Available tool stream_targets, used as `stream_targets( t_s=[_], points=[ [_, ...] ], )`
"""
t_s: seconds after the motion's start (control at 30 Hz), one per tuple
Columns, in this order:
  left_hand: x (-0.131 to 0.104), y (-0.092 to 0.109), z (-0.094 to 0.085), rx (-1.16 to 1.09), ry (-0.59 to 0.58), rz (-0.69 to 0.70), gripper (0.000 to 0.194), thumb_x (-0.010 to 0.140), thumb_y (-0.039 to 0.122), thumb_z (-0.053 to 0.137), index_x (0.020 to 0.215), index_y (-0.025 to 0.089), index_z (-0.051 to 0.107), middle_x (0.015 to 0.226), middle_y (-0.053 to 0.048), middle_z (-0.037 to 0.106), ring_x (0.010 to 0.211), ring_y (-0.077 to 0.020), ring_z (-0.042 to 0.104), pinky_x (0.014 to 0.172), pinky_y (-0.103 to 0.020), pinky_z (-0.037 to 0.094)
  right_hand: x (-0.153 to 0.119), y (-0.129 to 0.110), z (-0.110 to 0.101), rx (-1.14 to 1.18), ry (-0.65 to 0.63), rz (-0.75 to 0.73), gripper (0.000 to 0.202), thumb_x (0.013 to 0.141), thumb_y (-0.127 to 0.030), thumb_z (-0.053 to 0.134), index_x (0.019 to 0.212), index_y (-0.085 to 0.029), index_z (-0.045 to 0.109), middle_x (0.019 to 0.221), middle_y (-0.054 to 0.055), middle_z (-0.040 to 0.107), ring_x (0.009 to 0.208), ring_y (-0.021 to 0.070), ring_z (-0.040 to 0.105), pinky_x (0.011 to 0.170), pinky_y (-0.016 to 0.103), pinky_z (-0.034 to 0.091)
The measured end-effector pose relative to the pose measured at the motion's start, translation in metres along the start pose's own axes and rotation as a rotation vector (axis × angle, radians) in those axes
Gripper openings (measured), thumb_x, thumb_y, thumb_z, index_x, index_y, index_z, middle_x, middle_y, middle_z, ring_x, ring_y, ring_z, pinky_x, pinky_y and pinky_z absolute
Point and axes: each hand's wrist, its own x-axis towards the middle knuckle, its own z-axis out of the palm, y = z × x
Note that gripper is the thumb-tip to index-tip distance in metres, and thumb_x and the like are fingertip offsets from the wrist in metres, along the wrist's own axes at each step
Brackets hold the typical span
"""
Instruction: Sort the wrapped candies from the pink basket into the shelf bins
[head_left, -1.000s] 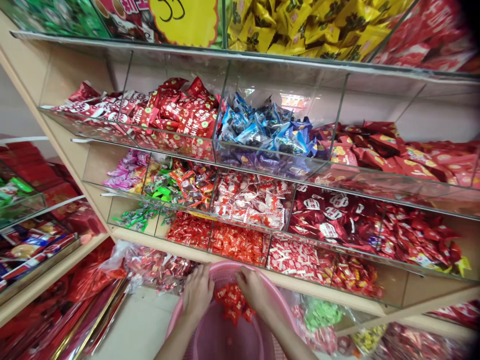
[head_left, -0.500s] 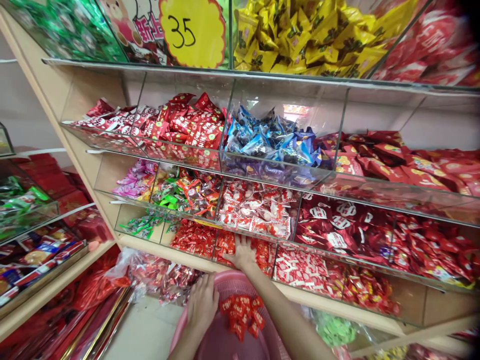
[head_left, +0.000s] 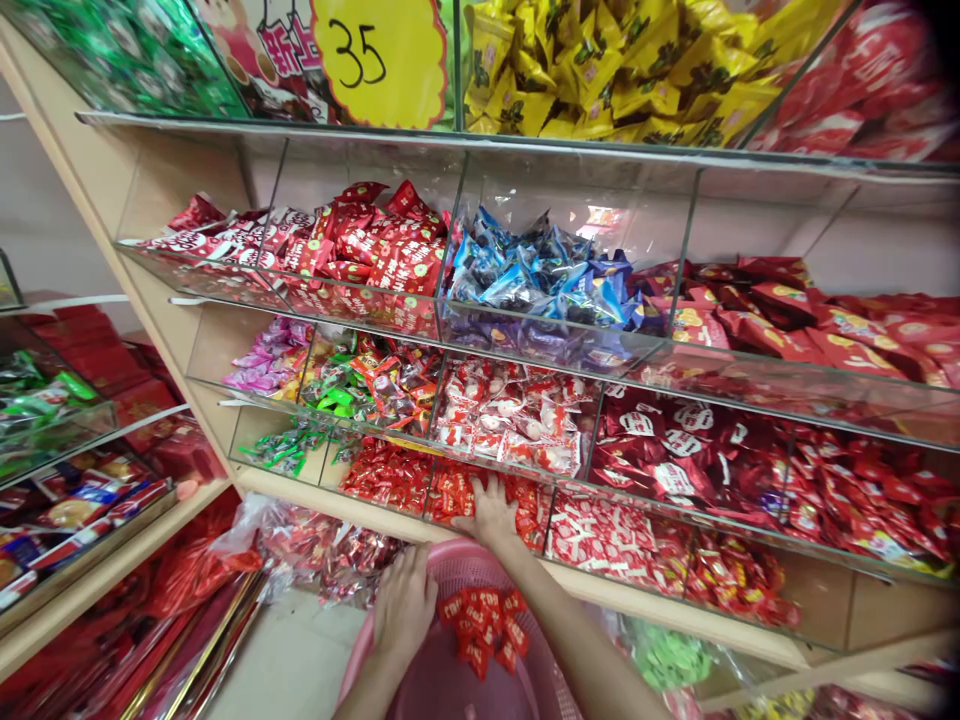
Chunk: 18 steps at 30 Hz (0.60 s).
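Observation:
A pink plastic basket (head_left: 457, 560) is at the bottom centre, with several red-wrapped candies (head_left: 484, 625) inside. My left hand (head_left: 405, 603) lies over the basket's left rim, its fingers closed on it. In the bottom shelf row, my right hand (head_left: 489, 512) reaches into a bin of small red candies (head_left: 452, 492), fingers spread and touching them; nothing shows in its grasp. My right forearm passes above the basket. Red candies (head_left: 386, 475) fill the bin to the left, and red-and-white candies (head_left: 604, 535) the bin to the right.
Clear shelf dividers and ledges (head_left: 517, 345) hang above my hands, with blue (head_left: 540, 270), red and yellow packets (head_left: 607, 70) in the bins. A yellow "35" sign (head_left: 382, 60) is at the top. Bagged candies (head_left: 330, 545) lie below the shelf, left of the basket.
My right hand has shifted very slightly right and down over the red candies. My left hand and the basket stay nearly where they were.

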Motion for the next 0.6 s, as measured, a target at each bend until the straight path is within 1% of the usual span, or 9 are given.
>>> stream_targets(
  t_s=[0.07,0.13,0.23,0.33,0.47,0.53,0.6],
  points=[
    [0.0,0.001,-0.001,-0.001,-0.009,-0.006,0.043,0.08,0.018,0.033,0.12,0.02,0.047,0.113,-0.006,0.056,0.102,-0.0184,0.048,0.086,-0.031,0.033,0.0,0.001,0.0,0.005,-0.029,0.004,0.077,0.063,-0.047,0.063,0.13,-0.028,0.03,0.138,0.014,0.026,0.123,0.0325,0.027,0.089,0.054,0.03],
    [0.0,0.001,-0.003,-0.003,-0.017,-0.011,0.043,0.08,0.018,0.033,0.121,0.02,0.047,0.113,-0.006,0.056,0.102,-0.0184,0.048,0.086,-0.031,0.033,0.0,0.002,0.0,0.003,-0.012,0.0,0.076,0.064,-0.042,0.064,0.13,-0.027,0.03,0.134,0.014,0.032,0.122,0.032,0.029,0.088,0.051,0.033],
    [0.0,0.002,-0.004,-0.007,-0.023,-0.005,0.044,0.08,0.018,0.033,0.122,0.02,0.047,0.114,-0.006,0.055,0.103,-0.0184,0.048,0.086,-0.031,0.033,-0.003,0.004,0.0,0.012,0.063,-0.023,0.065,0.069,-0.035,0.061,0.127,-0.026,0.033,0.127,0.013,0.04,0.119,0.0292,0.035,0.086,0.044,0.036],
    [-0.001,0.002,-0.004,-0.01,-0.022,-0.004,0.043,0.08,0.018,0.033,0.121,0.02,0.047,0.114,-0.006,0.055,0.103,-0.019,0.048,0.086,-0.032,0.033,-0.004,0.011,-0.001,0.054,0.14,-0.056,0.052,0.074,-0.033,0.056,0.123,-0.023,0.039,0.122,0.012,0.046,0.112,0.0257,0.044,0.083,0.036,0.039],
    [-0.001,0.001,-0.004,-0.006,-0.017,-0.008,0.043,0.08,0.018,0.033,0.12,0.02,0.048,0.114,-0.006,0.056,0.103,-0.0193,0.048,0.086,-0.032,0.033,0.0,0.022,-0.006,0.188,0.22,-0.043,0.044,0.08,-0.035,0.047,0.12,-0.017,0.043,0.112,0.014,0.055,0.1,0.0236,0.054,0.078,0.031,0.041],
    [-0.001,0.001,-0.003,0.0,-0.013,-0.004,0.043,0.08,0.018,0.033,0.121,0.019,0.047,0.113,-0.006,0.056,0.102,-0.019,0.048,0.086,-0.032,0.033,0.005,0.027,-0.009,0.276,0.241,0.002,0.042,0.082,-0.038,0.043,0.116,-0.015,0.048,0.104,0.015,0.06,0.094,0.0245,0.058,0.078,0.031,0.041],
    [-0.001,0.001,-0.002,0.007,-0.01,-0.001,0.043,0.081,0.018,0.033,0.121,0.02,0.047,0.113,-0.006,0.056,0.102,-0.0191,0.048,0.085,-0.032,0.033,0.011,0.031,-0.012,0.371,0.283,0.056,0.042,0.081,-0.042,0.042,0.108,-0.013,0.054,0.099,0.016,0.062,0.094,0.0267,0.058,0.08,0.032,0.04]
  ],
)
